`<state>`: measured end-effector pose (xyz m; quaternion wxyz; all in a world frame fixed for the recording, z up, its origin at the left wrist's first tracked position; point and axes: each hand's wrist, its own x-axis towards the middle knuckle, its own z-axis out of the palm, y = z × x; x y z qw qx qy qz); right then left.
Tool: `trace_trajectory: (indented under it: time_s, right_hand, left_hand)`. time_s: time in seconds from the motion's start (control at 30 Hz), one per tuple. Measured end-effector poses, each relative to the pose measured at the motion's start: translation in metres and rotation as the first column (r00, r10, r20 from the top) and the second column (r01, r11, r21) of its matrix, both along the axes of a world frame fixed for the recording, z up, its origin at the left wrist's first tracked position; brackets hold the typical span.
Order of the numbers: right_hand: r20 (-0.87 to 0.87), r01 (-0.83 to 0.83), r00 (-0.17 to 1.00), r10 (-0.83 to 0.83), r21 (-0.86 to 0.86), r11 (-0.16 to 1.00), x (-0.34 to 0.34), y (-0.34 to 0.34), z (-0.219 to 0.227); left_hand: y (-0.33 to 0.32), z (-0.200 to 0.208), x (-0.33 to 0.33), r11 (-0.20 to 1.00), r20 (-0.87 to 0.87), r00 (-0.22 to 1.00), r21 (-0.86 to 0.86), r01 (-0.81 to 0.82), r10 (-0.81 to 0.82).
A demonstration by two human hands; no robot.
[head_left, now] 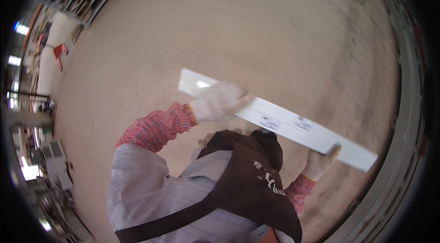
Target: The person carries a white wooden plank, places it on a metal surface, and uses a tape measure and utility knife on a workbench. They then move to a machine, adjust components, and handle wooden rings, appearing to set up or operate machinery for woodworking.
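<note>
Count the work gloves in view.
2: one pale glove on the left hand, over the white strip; another on the right hand, near the strip's right end. Others could be hidden from view.

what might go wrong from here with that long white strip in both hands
The long white strip has a shiny face, so it might slide in the gloved left hand or right hand. Its right end juts past the right hand toward the grey metal frame and could knock it, though the gap in depth is hard to judge.
</note>
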<state>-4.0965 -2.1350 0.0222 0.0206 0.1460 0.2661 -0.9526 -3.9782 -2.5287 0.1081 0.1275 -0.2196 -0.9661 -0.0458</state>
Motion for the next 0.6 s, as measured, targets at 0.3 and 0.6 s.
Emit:
trace_trajectory:
  time_s: [0.3, 0.6]
  right_hand:
    - [0.166, 0.040, 0.983, -0.071, 0.183, 0.982, 0.029, -0.023, -0.021]
    - [0.355, 0.139, 0.916, -0.187, 0.156, 0.978, 0.025, -0.027, -0.046]
  left_hand:
    - [0.019, 0.029, 0.018, 0.979, -0.291, 0.936, 0.110, -0.174, 0.199]
    - [-0.033, 0.018, 0.044, -0.089, 0.505, 0.634, 0.818, -0.569, 0.586]
